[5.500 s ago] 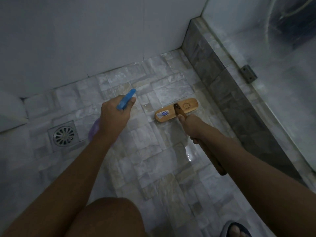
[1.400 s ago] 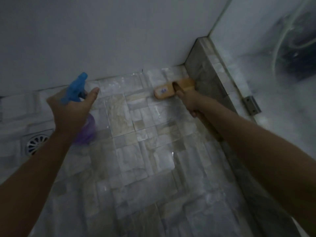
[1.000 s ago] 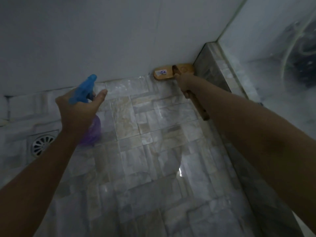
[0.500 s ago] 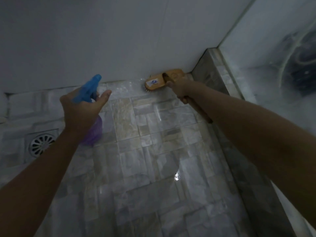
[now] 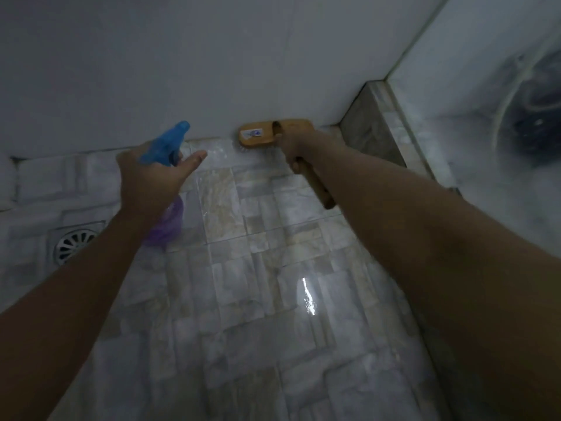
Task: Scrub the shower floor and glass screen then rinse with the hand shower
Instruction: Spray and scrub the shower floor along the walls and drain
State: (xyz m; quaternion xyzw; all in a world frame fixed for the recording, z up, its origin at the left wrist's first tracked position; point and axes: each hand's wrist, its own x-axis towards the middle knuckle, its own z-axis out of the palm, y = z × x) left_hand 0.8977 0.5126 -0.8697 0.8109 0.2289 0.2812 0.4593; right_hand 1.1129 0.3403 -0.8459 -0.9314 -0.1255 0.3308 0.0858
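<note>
Head cam, wet stone-tile floor [image 5: 236, 299], R hand [image 5: 293, 144] grips brush [image 5: 261, 135] at wall [image 5: 212, 71] base, L hand [image 5: 148, 180] holds spray bottle [image 5: 165, 147]

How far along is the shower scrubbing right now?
Wet sheen on the mottled stone-tile floor suggests scrubbing is underway. Right hand grips the wooden long-handled scrub brush at the base of the white wall; left hand holds the blue-topped purple spray bottle. The hazy glass screen and rinsing remain.

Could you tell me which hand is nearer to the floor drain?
Left. The left hand, holding the spray bottle, is above and right of the drain; the right hand, on the brush, is farther right, at the wall.
</note>
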